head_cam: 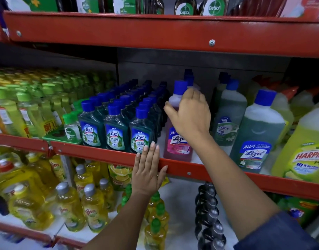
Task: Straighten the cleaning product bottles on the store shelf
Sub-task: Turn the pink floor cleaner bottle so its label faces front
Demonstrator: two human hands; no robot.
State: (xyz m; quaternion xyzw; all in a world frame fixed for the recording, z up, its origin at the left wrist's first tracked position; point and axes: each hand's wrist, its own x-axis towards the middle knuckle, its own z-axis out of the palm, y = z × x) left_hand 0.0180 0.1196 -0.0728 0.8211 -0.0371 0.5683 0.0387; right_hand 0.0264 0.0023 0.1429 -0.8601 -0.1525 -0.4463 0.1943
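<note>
A pink Lizol bottle with a blue cap stands at the front of the middle red shelf. My right hand grips its shoulder and neck from the right. More blue-capped bottles stand behind it, partly hidden by the hand. My left hand lies flat against the shelf's front edge, fingers together, holding nothing. To the left stand rows of small dark green Lizol bottles. To the right stand large green Lizol bottles.
A yellow Harpic jug stands at the far right. Green-capped yellow bottles fill the left of the shelf. Below are yellow dish-liquid bottles and black bottles. Dettol bottles stand on the top shelf.
</note>
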